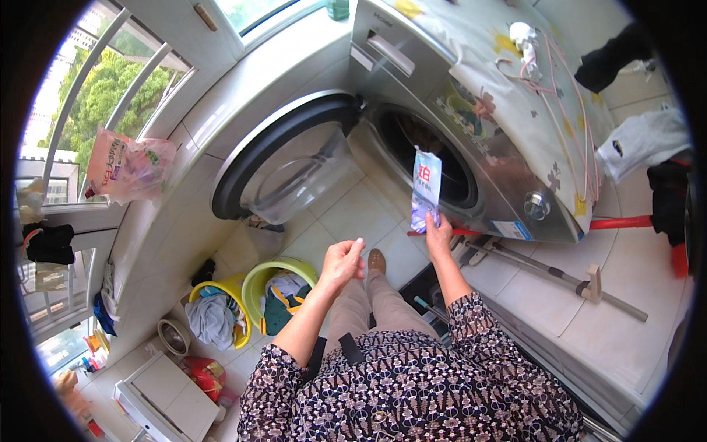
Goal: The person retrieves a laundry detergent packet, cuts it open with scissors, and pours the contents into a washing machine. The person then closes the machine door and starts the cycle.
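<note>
My right hand (439, 238) grips the lower end of a white and purple detergent pouch (426, 182), which stands upright before the washer opening. Printing covers the pouch's front. My left hand (341, 263) is apart from it, over the floor, fingers curled in and thumb up; nothing shows in it. The silver front-loading washing machine (381, 61) has its round door (243, 160) swung wide to the left. Inside the dark drum (411, 135), some brownish cloth is faintly visible.
A yellow basket (241, 331) and a green basket (254, 282) hold clothes on the tiled floor. On the sill side is a pink plastic packet (130, 168). A floral cover (497, 72) with a pink cord lies over the washer. A grey pole (552, 271) rests on the right ledge.
</note>
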Motion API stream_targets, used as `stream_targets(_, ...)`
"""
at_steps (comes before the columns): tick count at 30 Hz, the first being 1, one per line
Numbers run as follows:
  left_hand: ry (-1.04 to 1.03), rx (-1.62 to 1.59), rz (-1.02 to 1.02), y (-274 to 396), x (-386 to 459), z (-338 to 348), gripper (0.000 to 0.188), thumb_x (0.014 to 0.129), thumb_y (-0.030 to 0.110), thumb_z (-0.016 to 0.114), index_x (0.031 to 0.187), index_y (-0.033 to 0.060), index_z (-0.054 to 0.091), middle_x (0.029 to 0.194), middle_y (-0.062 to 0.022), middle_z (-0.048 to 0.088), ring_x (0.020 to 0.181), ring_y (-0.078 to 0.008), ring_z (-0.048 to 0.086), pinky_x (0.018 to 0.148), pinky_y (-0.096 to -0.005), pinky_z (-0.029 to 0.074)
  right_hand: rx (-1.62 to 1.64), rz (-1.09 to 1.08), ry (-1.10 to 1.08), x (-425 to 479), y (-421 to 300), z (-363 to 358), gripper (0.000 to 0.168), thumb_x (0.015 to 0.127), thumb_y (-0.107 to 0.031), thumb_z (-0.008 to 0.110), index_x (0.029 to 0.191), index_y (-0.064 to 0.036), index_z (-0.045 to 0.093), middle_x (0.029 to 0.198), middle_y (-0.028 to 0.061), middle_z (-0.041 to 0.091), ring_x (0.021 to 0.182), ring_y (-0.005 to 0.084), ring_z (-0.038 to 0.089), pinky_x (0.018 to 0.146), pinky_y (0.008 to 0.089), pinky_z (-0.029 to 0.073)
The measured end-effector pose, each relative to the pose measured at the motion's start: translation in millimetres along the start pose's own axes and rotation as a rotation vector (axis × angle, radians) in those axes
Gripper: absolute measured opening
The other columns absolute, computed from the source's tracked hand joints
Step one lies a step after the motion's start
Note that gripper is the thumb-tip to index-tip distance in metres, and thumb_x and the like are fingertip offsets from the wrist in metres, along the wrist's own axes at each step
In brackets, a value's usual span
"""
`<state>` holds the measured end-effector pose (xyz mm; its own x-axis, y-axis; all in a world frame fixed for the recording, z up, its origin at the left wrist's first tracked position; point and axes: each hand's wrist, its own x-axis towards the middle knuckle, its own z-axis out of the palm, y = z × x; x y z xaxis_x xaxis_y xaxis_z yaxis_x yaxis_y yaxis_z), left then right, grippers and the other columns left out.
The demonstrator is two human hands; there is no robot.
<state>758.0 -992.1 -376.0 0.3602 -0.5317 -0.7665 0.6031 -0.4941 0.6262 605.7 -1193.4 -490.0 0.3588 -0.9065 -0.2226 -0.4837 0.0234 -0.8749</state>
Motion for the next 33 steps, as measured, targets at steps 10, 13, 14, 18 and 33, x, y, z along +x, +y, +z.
stream_targets(10,-0.070,0.013,0.010,-19.6,46.5,-1.8,0.031,0.090,0.030,0.051,0.092,0.0001,0.060,0.058,-0.0031,0.054,0.042,-0.0098,0.050,0.041,-0.0233,0.044,-0.432,-0.115,0.110,81.9,10.0,-0.3,0.045,0.083,-0.043,0.053,0.089,0.001,0.061,0.080,0.0238,0.062,0.081,0.0417,0.058,0.072,0.0450,0.044)
stream_targets(13,-0.065,0.077,0.002,-40.7,64.0,-9.5,0.031,0.090,0.030,0.051,0.087,0.0005,0.060,0.058,-0.0029,0.054,0.042,-0.0095,0.049,0.041,-0.0232,0.044,-0.453,-0.078,0.077,119.3,31.2,17.5,0.048,0.083,-0.044,0.052,0.089,0.003,0.061,0.075,0.0237,0.062,0.071,0.0380,0.062,0.067,0.0417,0.049)
stream_targets(14,-0.058,0.082,-0.001,-42.4,70.8,-11.9,0.031,0.090,0.029,0.051,0.085,0.0005,0.060,0.058,-0.0029,0.054,0.042,-0.0094,0.049,0.041,-0.0231,0.044,-0.423,0.027,0.033,131.8,22.4,23.5,0.049,0.083,-0.045,0.052,0.089,0.003,0.061,0.071,0.0227,0.062,0.063,0.0346,0.063,0.061,0.0392,0.050)
stream_targets(18,-0.037,0.105,-0.007,-58.1,100.3,-18.4,0.031,0.089,0.029,0.051,0.081,0.0002,0.059,0.057,-0.0028,0.055,0.041,-0.0091,0.049,0.041,-0.0228,0.043,-0.489,0.224,-0.056,174.6,-14.3,52.6,0.055,0.084,-0.049,0.050,0.087,0.005,0.060,0.060,0.0178,0.061,0.044,0.0253,0.061,0.041,0.0321,0.051)
stream_targets(33,-0.117,-0.015,0.068,-69.0,173.0,-4.2,0.033,0.089,0.027,0.049,0.085,-0.0031,0.062,0.053,-0.0042,0.056,0.041,-0.0101,0.051,0.042,-0.0270,0.042,-1.018,0.221,-0.123,184.0,-98.4,115.9,0.041,0.089,-0.038,0.045,0.117,-0.008,0.051,0.088,0.0104,0.064,0.040,0.0181,0.056,0.029,0.0240,0.041)
